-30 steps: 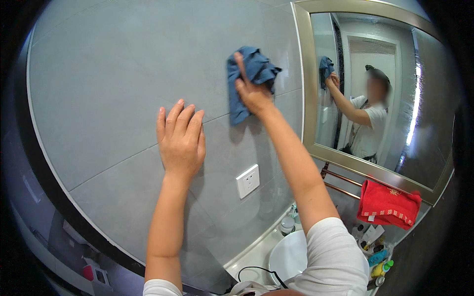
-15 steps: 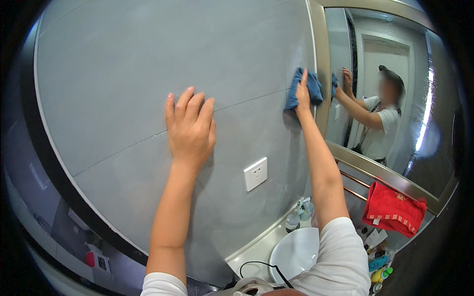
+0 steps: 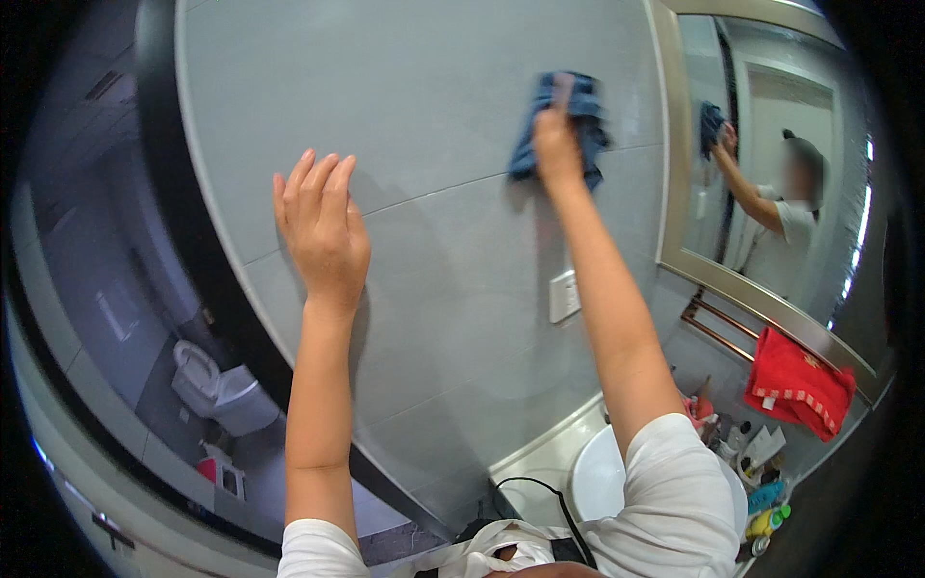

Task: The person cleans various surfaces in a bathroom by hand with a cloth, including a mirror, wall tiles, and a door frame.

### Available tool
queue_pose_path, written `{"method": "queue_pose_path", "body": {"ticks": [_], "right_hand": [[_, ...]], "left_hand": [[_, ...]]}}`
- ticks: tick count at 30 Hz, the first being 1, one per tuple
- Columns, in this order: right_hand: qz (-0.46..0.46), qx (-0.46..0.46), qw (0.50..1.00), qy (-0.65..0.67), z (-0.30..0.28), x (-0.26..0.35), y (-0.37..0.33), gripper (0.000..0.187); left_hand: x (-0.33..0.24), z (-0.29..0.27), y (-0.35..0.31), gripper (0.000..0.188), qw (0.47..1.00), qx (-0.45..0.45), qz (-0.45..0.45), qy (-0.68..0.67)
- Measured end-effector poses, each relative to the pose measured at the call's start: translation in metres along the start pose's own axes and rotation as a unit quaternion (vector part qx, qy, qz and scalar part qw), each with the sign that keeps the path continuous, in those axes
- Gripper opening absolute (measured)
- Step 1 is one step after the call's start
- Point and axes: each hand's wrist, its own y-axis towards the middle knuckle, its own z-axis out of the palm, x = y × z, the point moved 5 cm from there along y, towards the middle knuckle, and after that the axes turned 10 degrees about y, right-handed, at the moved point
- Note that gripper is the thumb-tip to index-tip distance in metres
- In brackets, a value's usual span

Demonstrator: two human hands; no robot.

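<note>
A folded blue cloth (image 3: pixel 586 120) lies against the grey tiled wall (image 3: pixel 424 106), slightly blurred by motion. My right hand (image 3: pixel 559 152) presses on it with one finger stretched along its top, well above the white wall socket (image 3: pixel 565 296). To the left, my left hand (image 3: pixel 323 236) is raised before the same wall. Its fingers are stretched upward and it holds nothing. Whether its fingertips touch the tile I cannot tell.
At right hangs a framed mirror (image 3: pixel 771 193) reflecting a person. Below it are a copper-coloured rail (image 3: pixel 718 330), a red towel (image 3: pixel 802 380) and several bottles (image 3: pixel 766 522). A washbasin (image 3: pixel 599 477) sits low down. Past the dark doorframe (image 3: pixel 198 193), a toilet (image 3: pixel 236 400) shows at left.
My right hand has carried the blue cloth left and upward across the wall, away from the mirror frame. The whole view has shifted, so more of the room beyond the doorframe shows.
</note>
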Motion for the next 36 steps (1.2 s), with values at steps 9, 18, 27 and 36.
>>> {"method": "queue_pose_path", "body": {"ticks": [9, 18, 27, 36], "right_hand": [[0.025, -0.044, 0.954, 0.295, -0.017, 0.185, 0.051, 0.052], [0.025, 0.214, 0.889, 0.404, 0.015, 0.350, 0.123, 0.062], [-0.114, -0.031, 0.934, 0.336, 0.010, 0.389, 0.057, 0.039], [-0.081, 0.176, 0.838, 0.510, -0.037, 0.394, -0.143, 0.022]], "left_hand": [[0.068, -0.066, -0.020, 0.032, 1.000, -0.021, -0.010, 0.009], [0.139, -0.093, -0.044, 0.030, 0.931, -0.092, -0.220, -0.277], [0.173, -0.074, -0.070, 0.046, 0.757, -0.098, -0.403, -0.505], [0.167, -0.082, -0.092, 0.054, 0.698, -0.087, -0.419, -0.574]]}}
